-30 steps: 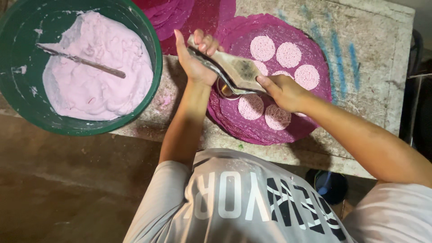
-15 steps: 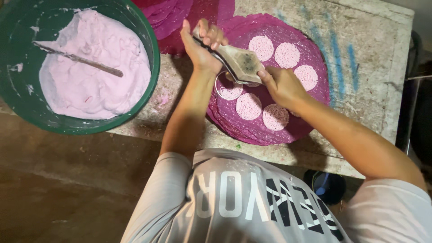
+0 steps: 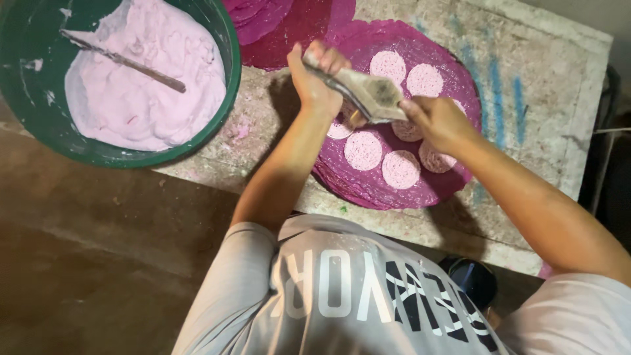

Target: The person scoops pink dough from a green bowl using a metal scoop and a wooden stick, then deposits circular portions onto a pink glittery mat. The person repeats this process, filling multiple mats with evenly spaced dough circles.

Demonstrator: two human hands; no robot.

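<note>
So on the far left the green tub (image 3: 223, 79) sits on the table (image 3: 559, 79), full of pale pink batter (image 3: 131, 98), with a stick (image 3: 121, 60) lying across it. Nothing has moved there over the last second.

The action is in the middle. The left hand (image 3: 315, 82) is wrapped around one end of a flat metal scoop (image 3: 358, 92), fingers closed on it. The right hand (image 3: 437, 121) pinches the other end, also closed on it. A second ago the scoop sat lower and flatter over the magenta sheet (image 3: 394, 190), with a fresh blob right under it. Now it's lifted a bit and tipped, and there's one more pale disc (image 3: 363, 150) on the sheet than before, I count about seven.

So my read is that another portion just got dropped, and the scoop is coming off the sheet. More dark pink sheets (image 3: 289, 26) are stacked behind, near the tub. Bottom right, something dark and round (image 3: 473, 279) sits below the table edge, can't tell what.
</note>
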